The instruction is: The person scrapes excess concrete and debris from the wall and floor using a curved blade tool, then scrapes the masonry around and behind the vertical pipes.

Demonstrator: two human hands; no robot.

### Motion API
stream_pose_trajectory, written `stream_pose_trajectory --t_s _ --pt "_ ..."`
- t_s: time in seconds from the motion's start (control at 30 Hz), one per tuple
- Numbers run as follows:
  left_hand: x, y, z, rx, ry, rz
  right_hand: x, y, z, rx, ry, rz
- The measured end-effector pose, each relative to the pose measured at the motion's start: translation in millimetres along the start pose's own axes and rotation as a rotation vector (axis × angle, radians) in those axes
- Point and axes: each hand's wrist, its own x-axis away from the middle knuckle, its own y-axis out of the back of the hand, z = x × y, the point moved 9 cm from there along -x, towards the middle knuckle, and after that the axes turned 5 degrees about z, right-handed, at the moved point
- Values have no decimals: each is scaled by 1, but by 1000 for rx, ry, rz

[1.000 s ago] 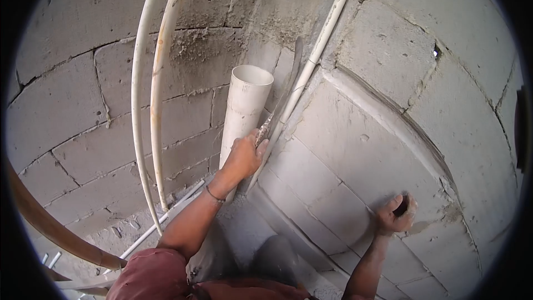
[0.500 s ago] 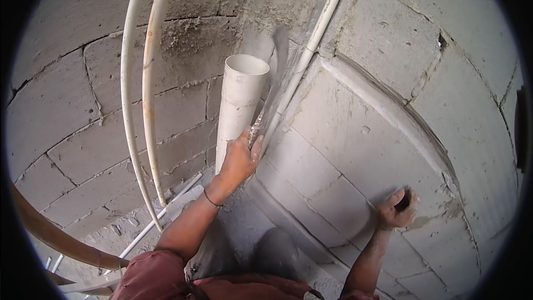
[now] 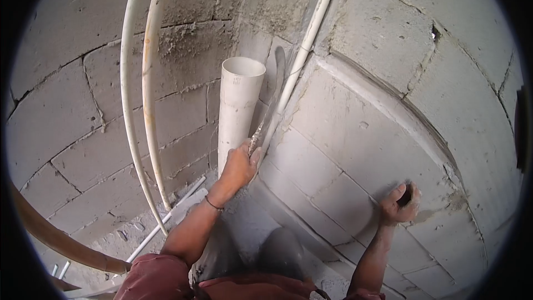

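Note:
My left hand (image 3: 240, 165) grips the wrapped, silvery handle of a machete (image 3: 271, 103). Its long grey blade points up into the wall corner, between a wide white plastic pipe (image 3: 240, 103) and a thin white pipe (image 3: 302, 50). The wide pipe stands upright just left of the blade, its open end upward. Over on the right, my right hand (image 3: 401, 204) is cupped against the block wall (image 3: 338, 155). A dark hollow shows between its thumb and curled fingers, with no object visible there.
Two thin white pipes (image 3: 126, 66) curve down the left wall (image 3: 183, 105). A raised ledge (image 3: 388, 105) crosses the right wall. Rubble and a loose white pipe (image 3: 150, 233) lie on the floor, lower left. A brown curved pipe (image 3: 66, 244) is at the left edge.
The machete and my left hand have dropped slightly, and the blade tip sits lower in the corner. My right hand stays about where it was. The view has shifted a little.

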Motion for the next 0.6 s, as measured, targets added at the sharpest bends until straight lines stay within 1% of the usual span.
stream_pose_trajectory --t_s 0.07,0.13,0.17,0.2,0.23,0.3,0.37,0.43,0.47,0.53,0.6 --pt "6 6 -14 44 27 14 2 2 1 16 34 56" --pt "9 13 -13 129 76 -94 5 4 -2 45 8 31" --pt "10 8 -3 131 79 -91 6 3 -3 45 9 35" --pt "8 -4 13 83 69 -6 8 3 -6 27 -10 41" --pt "6 -9 15 32 56 75 9 2 -9 7 -31 40" --pt "4 4 7 29 7 50 6 1 -8 4 -26 3" --pt "27 3 3 50 28 65 9 6 -7 -7 -7 48" --pt "26 13 0 123 34 -63 8 4 -4 56 21 3" --pt "22 9 8 123 36 -62 8 1 -4 56 21 5" --pt "19 -16 35 -4 118 140 12 4 -11 -8 -47 5" --pt "33 -12 34 13 109 140 10 9 -10 -9 -18 2"
